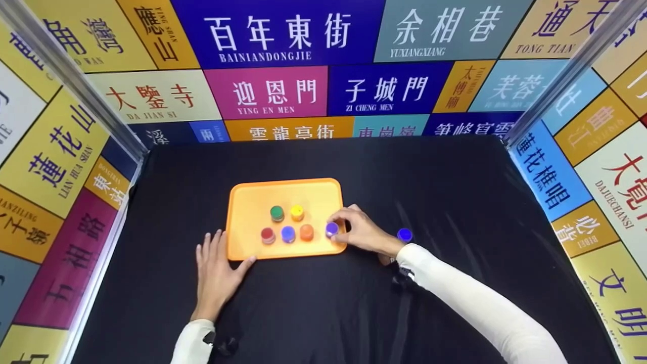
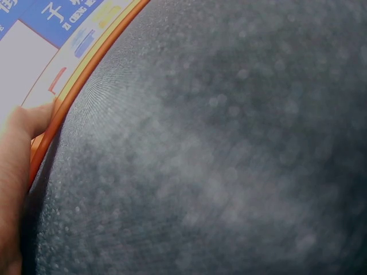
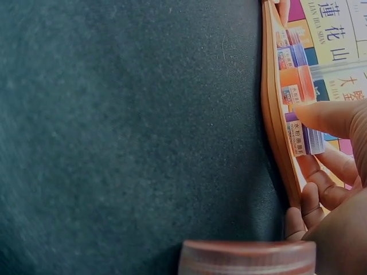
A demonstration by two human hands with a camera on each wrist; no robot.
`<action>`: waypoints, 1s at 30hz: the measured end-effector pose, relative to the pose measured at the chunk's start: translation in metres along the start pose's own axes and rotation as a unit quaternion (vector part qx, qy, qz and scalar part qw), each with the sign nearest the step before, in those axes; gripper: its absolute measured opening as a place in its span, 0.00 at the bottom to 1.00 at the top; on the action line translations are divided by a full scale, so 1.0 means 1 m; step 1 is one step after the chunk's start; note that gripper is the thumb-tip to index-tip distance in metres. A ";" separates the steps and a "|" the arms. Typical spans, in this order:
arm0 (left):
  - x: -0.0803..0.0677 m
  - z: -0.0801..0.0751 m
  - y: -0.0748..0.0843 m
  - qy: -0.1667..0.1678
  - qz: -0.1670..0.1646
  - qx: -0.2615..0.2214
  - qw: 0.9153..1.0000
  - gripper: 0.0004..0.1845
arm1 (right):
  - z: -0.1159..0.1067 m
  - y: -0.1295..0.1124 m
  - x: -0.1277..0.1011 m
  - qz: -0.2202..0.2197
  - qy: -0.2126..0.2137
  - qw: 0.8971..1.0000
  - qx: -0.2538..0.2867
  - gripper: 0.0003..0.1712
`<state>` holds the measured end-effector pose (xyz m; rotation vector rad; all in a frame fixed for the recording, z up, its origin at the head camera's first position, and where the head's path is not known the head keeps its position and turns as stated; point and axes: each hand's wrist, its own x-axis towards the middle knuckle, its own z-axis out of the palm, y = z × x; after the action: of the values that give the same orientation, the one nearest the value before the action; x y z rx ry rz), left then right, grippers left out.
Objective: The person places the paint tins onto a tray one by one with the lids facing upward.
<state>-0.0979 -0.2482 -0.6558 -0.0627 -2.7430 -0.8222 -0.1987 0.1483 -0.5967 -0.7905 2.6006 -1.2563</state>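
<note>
An orange tray (image 1: 252,202) lies on the black cloth. It holds small paint jars with green (image 1: 276,213), yellow (image 1: 297,212), red (image 1: 268,235), blue (image 1: 288,233), orange (image 1: 306,232) and purple (image 1: 331,229) caps. My right hand (image 1: 339,226) pinches the purple jar (image 3: 307,140) at the tray's front right corner, thumb (image 3: 327,117) on one side and fingers curled round the other. My left hand (image 1: 217,260) lies flat on the cloth, its thumb (image 2: 20,160) touching the tray's front left rim (image 2: 80,74).
A blue-capped jar (image 1: 404,234) stands on the cloth right of the tray, beside my right wrist. Another jar with a reddish lid (image 3: 246,258) sits close under that wrist. Sign-covered walls (image 1: 60,151) enclose the table on three sides.
</note>
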 end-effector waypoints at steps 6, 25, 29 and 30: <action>0.000 0.000 0.001 -0.003 -0.002 -0.002 1.000 0.56 | -0.006 0.000 -0.003 -0.018 -0.008 1.000 -0.005 0.25; 0.001 -0.003 0.002 -0.007 -0.003 0.004 1.000 0.56 | -0.036 0.014 -0.025 -0.007 0.034 0.999 0.025 0.23; 0.002 -0.002 0.002 -0.005 -0.003 0.003 1.000 0.55 | -0.044 0.016 -0.032 0.005 0.038 0.999 0.017 0.23; 0.002 -0.002 0.002 -0.005 -0.003 0.003 1.000 0.56 | -0.046 0.017 -0.034 0.007 0.040 0.999 0.013 0.23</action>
<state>-0.0986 -0.2482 -0.6526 -0.0581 -2.7565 -0.8184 -0.1929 0.2063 -0.5835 -0.7297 2.6416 -1.3408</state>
